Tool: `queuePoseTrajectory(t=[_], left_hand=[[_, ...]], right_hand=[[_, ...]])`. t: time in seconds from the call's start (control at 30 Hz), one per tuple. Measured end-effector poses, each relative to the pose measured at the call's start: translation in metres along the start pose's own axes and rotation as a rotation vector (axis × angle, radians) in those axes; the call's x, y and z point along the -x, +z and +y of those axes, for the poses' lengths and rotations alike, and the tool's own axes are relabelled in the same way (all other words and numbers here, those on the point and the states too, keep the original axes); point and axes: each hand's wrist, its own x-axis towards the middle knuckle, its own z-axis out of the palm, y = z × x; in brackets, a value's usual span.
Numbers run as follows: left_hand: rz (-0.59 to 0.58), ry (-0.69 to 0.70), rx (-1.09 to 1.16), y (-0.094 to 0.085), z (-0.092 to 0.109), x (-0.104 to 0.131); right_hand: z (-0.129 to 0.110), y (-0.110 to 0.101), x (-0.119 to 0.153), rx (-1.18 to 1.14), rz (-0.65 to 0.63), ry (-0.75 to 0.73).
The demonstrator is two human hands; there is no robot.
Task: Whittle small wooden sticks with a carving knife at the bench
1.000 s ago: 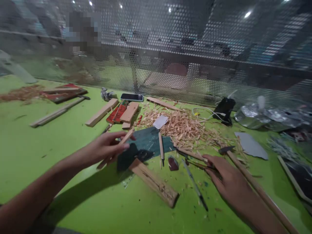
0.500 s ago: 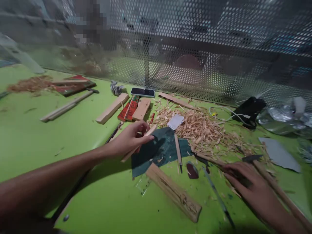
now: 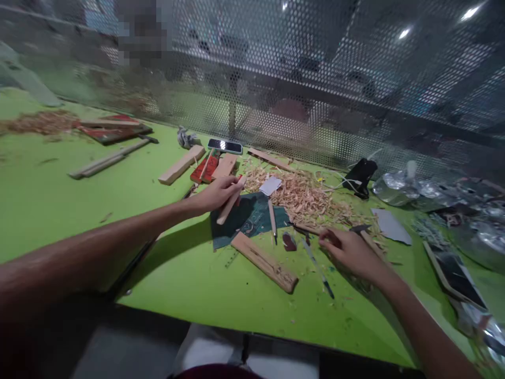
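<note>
Head view: the left hand (image 3: 219,193) grips a wooden strip (image 3: 228,210), a dark green sheet (image 3: 229,234) just beneath it! The right hand (image 3: 349,251) curls at a wooden-handled tool (image 3: 307,228), its grip hard to tell; beyond that hand, a clear plastic bottle (image 3: 394,188).

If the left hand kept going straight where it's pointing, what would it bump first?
Probably the wood shavings ahead of the left hand, near the white paper. I can't tell how high the hand is, so it might pass over them.
</note>
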Motion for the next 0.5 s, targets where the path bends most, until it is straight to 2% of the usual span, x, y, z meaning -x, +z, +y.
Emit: queuePoseTrajectory(t=[0.07,0.23,0.37,0.5], left_hand=[[-0.022,-0.003,-0.002,0.004,0.003,-0.008],[-0.091,0.109,-0.028,0.010,0.001,-0.023],[-0.115,0.113,0.003,0.013,-0.013,-0.028],[-0.096,0.100,0.074,0.013,-0.022,-0.024]], right_hand=[[-0.016,-0.003,-0.015,0.024,-0.060,-0.070],[-0.056,0.006,-0.043,0.024,-0.084,-0.219],[-0.077,0.025,-0.044,0.033,-0.080,-0.232],[-0.085,0.037,-0.042,0.129,-0.058,-0.256]])
